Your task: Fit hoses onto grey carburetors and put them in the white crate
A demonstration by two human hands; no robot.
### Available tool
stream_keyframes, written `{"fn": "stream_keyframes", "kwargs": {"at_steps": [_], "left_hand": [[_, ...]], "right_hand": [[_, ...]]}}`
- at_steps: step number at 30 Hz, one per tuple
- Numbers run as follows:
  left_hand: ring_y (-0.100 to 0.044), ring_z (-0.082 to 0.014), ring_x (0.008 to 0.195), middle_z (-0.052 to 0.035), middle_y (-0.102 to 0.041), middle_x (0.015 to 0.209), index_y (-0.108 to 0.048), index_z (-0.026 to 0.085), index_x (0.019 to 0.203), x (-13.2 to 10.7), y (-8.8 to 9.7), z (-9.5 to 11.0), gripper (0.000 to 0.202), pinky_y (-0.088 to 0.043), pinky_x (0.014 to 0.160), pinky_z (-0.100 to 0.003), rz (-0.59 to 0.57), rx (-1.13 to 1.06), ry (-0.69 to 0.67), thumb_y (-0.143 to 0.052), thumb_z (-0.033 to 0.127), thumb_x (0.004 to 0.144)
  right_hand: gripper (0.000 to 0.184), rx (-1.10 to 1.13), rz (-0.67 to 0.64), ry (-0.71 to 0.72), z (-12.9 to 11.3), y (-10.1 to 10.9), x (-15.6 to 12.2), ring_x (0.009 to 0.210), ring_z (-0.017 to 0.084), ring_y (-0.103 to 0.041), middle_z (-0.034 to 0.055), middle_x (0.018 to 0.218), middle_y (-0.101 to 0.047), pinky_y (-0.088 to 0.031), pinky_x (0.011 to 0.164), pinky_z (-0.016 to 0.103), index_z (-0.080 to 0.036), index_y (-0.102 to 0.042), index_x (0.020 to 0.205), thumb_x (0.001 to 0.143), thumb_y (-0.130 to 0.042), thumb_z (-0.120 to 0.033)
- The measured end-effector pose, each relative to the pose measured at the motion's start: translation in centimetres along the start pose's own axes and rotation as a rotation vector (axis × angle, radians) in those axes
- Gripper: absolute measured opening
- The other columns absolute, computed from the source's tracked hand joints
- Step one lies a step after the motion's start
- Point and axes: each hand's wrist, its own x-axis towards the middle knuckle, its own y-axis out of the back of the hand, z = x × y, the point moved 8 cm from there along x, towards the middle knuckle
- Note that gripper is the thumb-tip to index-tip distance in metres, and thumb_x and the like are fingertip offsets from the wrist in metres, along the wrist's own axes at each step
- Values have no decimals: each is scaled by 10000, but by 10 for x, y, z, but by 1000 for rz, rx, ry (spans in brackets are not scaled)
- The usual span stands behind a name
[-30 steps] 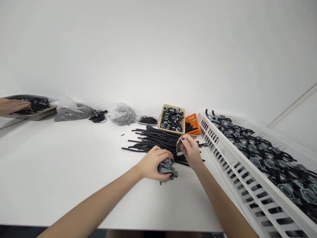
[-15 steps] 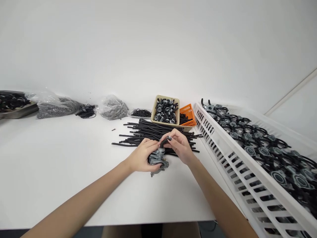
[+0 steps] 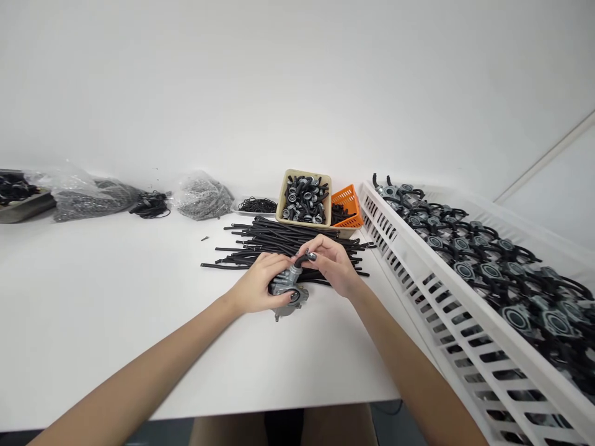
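L hand (image 3: pixel 260 284) grips gray metal part (image 3: pixel 288 287); R hand (image 3: pixel 333 263) pinches blk bent tube (image 3: pixel 302 259) at its top.

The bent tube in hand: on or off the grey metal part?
On: the collar of the bent black tube meets the grey metal part in the left hand. Whether it is fastened, I cannot tell.
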Motion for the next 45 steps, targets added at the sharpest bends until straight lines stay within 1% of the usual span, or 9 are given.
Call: {"fn": "stream_keyframes", "kwargs": {"at_steps": [8,13,16,23,27,32,37,41,45], "left_hand": [[-591,-241,945,-85,-652,1023,-587,177,1020,1,2,2,308,-390,854,-371,2,7,-16,-551,414,826],[-582,-238,956,-85,-645,1059,-584,181,1041,-2,1,3,310,-390,866,-371,12,11,-28,-561,400,823],[-572,-243,959,-87,-638,1055,-585,178,1043,-2,2,4,312,-391,875,-379,31,33,-36,-575,388,812],[-552,-222,864,-68,-616,920,-556,172,1024,-3,4,7,291,-403,823,-377,66,38,-79,-573,363,805],[-538,-217,808,-51,-586,836,-518,174,1013,-4,5,9,297,-413,786,-373,95,52,-108,-566,369,794],[-538,-221,806,-64,-602,873,-499,179,1000,-5,5,8,287,-422,783,-375,93,64,-85,-556,379,801],[-552,-235,843,-67,-616,905,-504,186,1034,-6,3,4,325,-423,813,-385,63,64,-56,-577,385,787],[-568,-248,881,-81,-634,966,-485,183,1109,-7,3,3,408,-425,839,-397,71,72,-54,-580,401,777],[-583,-252,905,-87,-646,1002,-489,180,1112,-7,4,3,418,-428,853,-394,75,59,-46,-582,409,774]], "right_hand": [[328,-137,163,68,8,1,6,663,115,-576,-9,723,-600,-479,633,266,-190,-628,803,683,-814,-432],[373,-171,242,61,9,-1,7,691,122,-579,-5,751,-610,-478,653,273,-197,-631,812,625,-837,-445],[386,-192,244,56,10,-2,7,731,132,-589,1,776,-627,-486,681,279,-201,-637,828,611,-837,-450],[362,-279,228,30,13,0,8,548,85,-458,-69,595,-502,-395,566,247,-194,-642,858,625,-831,-397],[347,-302,208,44,10,-4,6,553,84,-459,-73,597,-495,-402,578,246,-196,-638,882,660,-810,-400],[362,-286,208,30,13,-6,6,575,87,-499,-57,637,-547,-426,585,238,-198,-636,884,656,-812,-418],[388,-226,94,-102,16,-4,4,679,126,-621,-3,758,-692,-505,689,276,-194,-632,940,680,-806,-424],[410,-151,-87,-216,15,-4,-1,784,152,-671,32,854,-726,-535,777,309,-181,-630,1058,727,-789,-364],[443,-110,-190,-252,13,-1,-4,910,149,-671,52,1011,-716,-519,856,301,-189,-607,1147,754,-778,-301]]}}
